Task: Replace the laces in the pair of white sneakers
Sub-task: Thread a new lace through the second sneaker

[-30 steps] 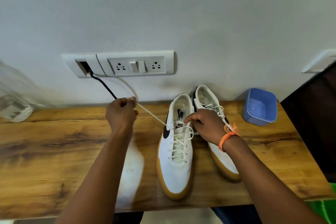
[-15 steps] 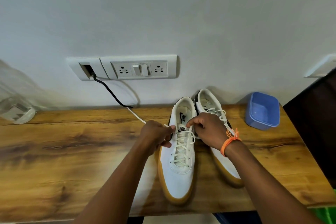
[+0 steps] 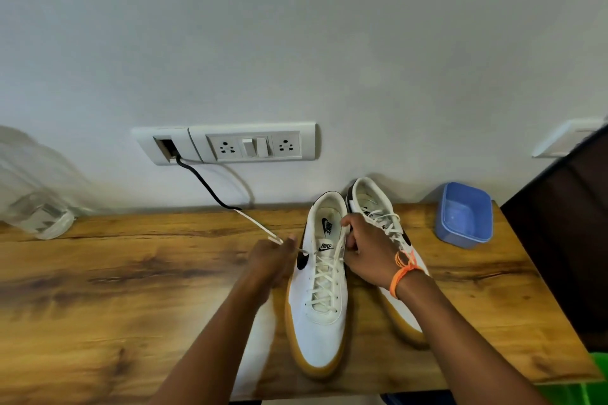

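Lacing top eyelets of near sneaker (image 3: 317, 299) on table (image 3: 98, 289): L hand (image 3: 271, 260) pinching lace end (image 3: 260, 227), R hand (image 3: 368, 253) gripping collar w/ curled fingers; next prob. needs threading opposite eyelet, pulling snug.

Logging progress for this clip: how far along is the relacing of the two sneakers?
Both sneakers carry laces. The near sneaker is crisscrossed up to its top eyelets. In hand: the left hand pinches its lace end, and the right hand grips the other side. Left: tying it; the far sneaker is mostly hidden.
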`<state>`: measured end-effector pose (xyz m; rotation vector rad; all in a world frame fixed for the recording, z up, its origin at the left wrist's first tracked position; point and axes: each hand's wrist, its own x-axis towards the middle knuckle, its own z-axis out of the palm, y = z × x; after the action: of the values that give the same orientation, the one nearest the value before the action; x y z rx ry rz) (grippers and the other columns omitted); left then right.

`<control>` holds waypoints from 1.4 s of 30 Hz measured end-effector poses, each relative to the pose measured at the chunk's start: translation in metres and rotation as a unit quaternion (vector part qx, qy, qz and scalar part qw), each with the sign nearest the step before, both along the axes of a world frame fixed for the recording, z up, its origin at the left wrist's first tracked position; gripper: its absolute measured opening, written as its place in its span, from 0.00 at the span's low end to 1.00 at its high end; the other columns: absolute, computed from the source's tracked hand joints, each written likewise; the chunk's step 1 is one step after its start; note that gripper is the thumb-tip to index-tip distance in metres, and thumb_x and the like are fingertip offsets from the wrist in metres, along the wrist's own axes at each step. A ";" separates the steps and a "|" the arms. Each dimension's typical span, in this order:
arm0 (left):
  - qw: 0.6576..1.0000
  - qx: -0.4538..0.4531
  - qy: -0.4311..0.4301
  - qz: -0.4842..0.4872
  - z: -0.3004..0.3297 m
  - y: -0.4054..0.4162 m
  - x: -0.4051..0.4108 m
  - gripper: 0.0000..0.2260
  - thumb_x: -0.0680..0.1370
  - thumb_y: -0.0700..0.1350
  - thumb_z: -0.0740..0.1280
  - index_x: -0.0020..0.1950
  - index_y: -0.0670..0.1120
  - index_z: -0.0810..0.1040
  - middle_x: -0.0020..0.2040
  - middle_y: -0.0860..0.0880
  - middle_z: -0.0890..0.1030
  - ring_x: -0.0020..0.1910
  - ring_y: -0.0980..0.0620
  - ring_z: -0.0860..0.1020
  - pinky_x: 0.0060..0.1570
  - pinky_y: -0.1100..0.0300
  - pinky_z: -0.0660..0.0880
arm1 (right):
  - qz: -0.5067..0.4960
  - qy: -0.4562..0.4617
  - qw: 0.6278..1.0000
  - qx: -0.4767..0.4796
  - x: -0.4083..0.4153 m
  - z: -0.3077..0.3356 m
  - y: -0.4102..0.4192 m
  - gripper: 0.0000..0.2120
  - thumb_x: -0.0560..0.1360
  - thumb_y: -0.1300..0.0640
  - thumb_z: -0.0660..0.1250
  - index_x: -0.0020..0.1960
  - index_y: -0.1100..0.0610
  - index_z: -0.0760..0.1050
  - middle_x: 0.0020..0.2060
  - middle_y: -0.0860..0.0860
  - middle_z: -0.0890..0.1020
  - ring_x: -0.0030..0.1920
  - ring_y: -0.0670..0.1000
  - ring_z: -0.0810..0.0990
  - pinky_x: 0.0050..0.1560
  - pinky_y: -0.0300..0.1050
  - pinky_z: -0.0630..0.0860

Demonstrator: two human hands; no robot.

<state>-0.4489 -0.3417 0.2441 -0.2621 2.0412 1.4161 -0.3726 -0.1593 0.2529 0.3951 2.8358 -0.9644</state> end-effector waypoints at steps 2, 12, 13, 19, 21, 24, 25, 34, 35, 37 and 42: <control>0.996 -0.041 0.049 -0.069 -0.004 0.004 0.006 0.19 0.76 0.58 0.70 0.40 0.41 0.79 0.33 0.47 0.78 0.32 0.49 0.76 0.37 0.49 0.79 | 0.002 -0.015 0.999 -0.035 0.004 0.001 -0.004 0.25 0.72 0.60 0.68 0.64 0.52 0.61 0.38 0.51 0.79 0.39 0.50 0.79 0.41 0.50 0.78; 0.936 -0.191 0.235 -0.182 -0.013 0.004 0.037 0.17 0.75 0.51 0.73 0.31 0.48 0.71 0.28 0.54 0.72 0.29 0.58 0.72 0.28 0.67 0.61 | -0.148 0.007 0.946 -0.288 0.040 0.032 -0.001 0.07 0.76 0.66 0.66 0.52 0.59 0.77 0.35 0.55 0.82 0.30 0.41 0.77 0.32 0.34 0.71; 0.938 -0.193 0.229 -0.174 -0.012 0.003 0.042 0.16 0.75 0.51 0.72 0.30 0.48 0.73 0.27 0.54 0.72 0.30 0.56 0.73 0.28 0.67 0.61 | -0.169 0.028 0.927 -0.335 0.046 0.039 -0.001 0.07 0.77 0.67 0.65 0.52 0.61 0.78 0.35 0.55 0.81 0.27 0.40 0.75 0.29 0.32 0.69; 0.943 -0.199 0.219 -0.153 -0.011 -0.002 0.089 0.14 0.75 0.51 0.72 0.35 0.43 0.77 0.32 0.50 0.78 0.33 0.53 0.75 0.33 0.61 0.66 | -0.228 0.097 0.870 -0.426 0.081 0.054 -0.007 0.08 0.77 0.69 0.64 0.48 0.63 0.82 0.36 0.60 0.82 0.26 0.41 0.71 0.27 0.34 0.64; 0.935 -0.218 0.231 -0.158 -0.012 -0.005 0.100 0.14 0.76 0.52 0.70 0.36 0.46 0.74 0.35 0.52 0.77 0.35 0.53 0.74 0.34 0.61 0.64 | -0.227 0.104 0.863 -0.439 0.084 0.058 -0.011 0.09 0.76 0.68 0.64 0.46 0.61 0.83 0.35 0.60 0.83 0.29 0.43 0.74 0.30 0.37 0.64; 0.935 -0.209 0.234 -0.166 -0.012 -0.008 0.097 0.11 0.76 0.53 0.70 0.42 0.46 0.78 0.41 0.50 0.81 0.41 0.51 0.79 0.37 0.60 0.71 | -0.227 0.128 0.836 -0.483 0.082 0.061 -0.013 0.12 0.76 0.69 0.62 0.43 0.60 0.84 0.34 0.59 0.82 0.34 0.47 0.79 0.34 0.40 0.66; 0.936 -0.208 0.227 -0.172 -0.011 -0.009 0.094 0.11 0.75 0.54 0.71 0.44 0.46 0.80 0.42 0.50 0.82 0.42 0.51 0.80 0.38 0.60 0.73 | -0.228 0.139 0.821 -0.505 0.080 0.064 -0.013 0.14 0.75 0.69 0.61 0.41 0.60 0.84 0.33 0.59 0.82 0.34 0.48 0.79 0.35 0.40 0.66; 0.954 -0.022 0.276 -0.114 0.033 0.016 0.077 0.04 0.76 0.44 0.72 0.42 0.48 0.80 0.37 0.55 0.82 0.32 0.58 0.81 0.31 0.68 0.73 | -0.144 0.118 0.800 -0.570 0.047 0.062 0.003 0.22 0.72 0.77 0.53 0.46 0.64 0.84 0.41 0.66 0.83 0.42 0.59 0.82 0.41 0.45 0.77; 0.965 0.031 0.230 -0.120 0.042 0.024 0.077 0.03 0.76 0.43 0.72 0.43 0.47 0.82 0.36 0.54 0.83 0.31 0.55 0.82 0.30 0.65 0.76 | -0.134 0.109 0.808 -0.563 0.043 0.061 0.000 0.21 0.72 0.77 0.53 0.49 0.65 0.83 0.44 0.66 0.84 0.43 0.61 0.82 0.43 0.47 0.78; 0.975 0.102 0.125 -0.153 0.051 0.034 0.077 0.04 0.78 0.43 0.69 0.46 0.45 0.83 0.40 0.50 0.84 0.34 0.49 0.84 0.30 0.58 0.78 | -0.141 0.103 0.822 -0.543 0.034 0.061 -0.005 0.18 0.74 0.76 0.55 0.54 0.65 0.81 0.48 0.63 0.84 0.46 0.61 0.80 0.48 0.52 0.76; 0.961 0.199 0.009 -0.192 0.044 0.040 0.077 0.11 0.83 0.47 0.62 0.56 0.42 0.80 0.50 0.45 0.85 0.37 0.48 0.81 0.36 0.59 0.75 | -0.197 0.101 0.880 -0.421 0.026 0.055 -0.001 0.11 0.77 0.68 0.65 0.53 0.58 0.83 0.44 0.56 0.86 0.38 0.63 0.80 0.48 0.61 0.79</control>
<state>-0.3722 -0.3013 0.2877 0.3037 1.6532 1.5314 -0.3466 -0.1605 0.3076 0.7836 2.1764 -2.2706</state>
